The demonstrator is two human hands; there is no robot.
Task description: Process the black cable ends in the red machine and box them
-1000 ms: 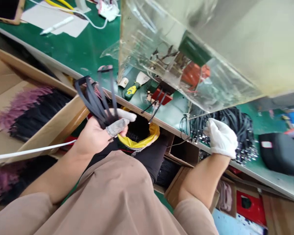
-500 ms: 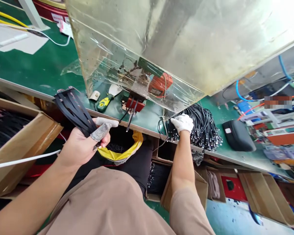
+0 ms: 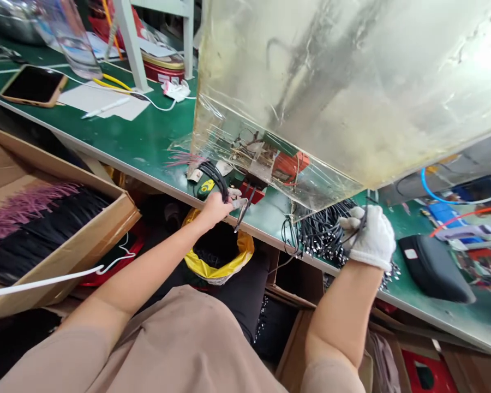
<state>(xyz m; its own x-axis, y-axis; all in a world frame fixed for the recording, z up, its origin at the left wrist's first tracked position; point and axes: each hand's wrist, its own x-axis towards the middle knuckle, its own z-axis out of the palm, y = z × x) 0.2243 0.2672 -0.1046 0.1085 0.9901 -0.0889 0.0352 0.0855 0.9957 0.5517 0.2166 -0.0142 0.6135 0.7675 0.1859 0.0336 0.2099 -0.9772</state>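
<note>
My left hand (image 3: 216, 210) reaches the edge of the green workbench and is shut on a bundle of black cables (image 3: 215, 177), whose looped strands end in pinkish tips. A pale finger cot (image 3: 237, 203) covers one of its fingers. Close by lie a yellow-handled scraper (image 3: 203, 188) and a red fixture (image 3: 252, 192) with thin dark metal prongs. My right hand (image 3: 371, 237), in a white fabric glove, is shut on a thin black cable (image 3: 360, 226) above a heap of black cables with metal ends (image 3: 325, 234).
A clear plastic sheet (image 3: 290, 98) hangs over the bench between my hands. Below the edge stands a yellow-lined bin (image 3: 219, 267). On the left, a cardboard box (image 3: 125, 210) holds black, pink-tipped cables. A black pouch (image 3: 433, 278) lies to the right.
My left hand has moved forward to the bench edge, carrying the cable bundle from upright in the air down by the scraper. My right hand has moved right over the heap and gripped a cable.
</note>
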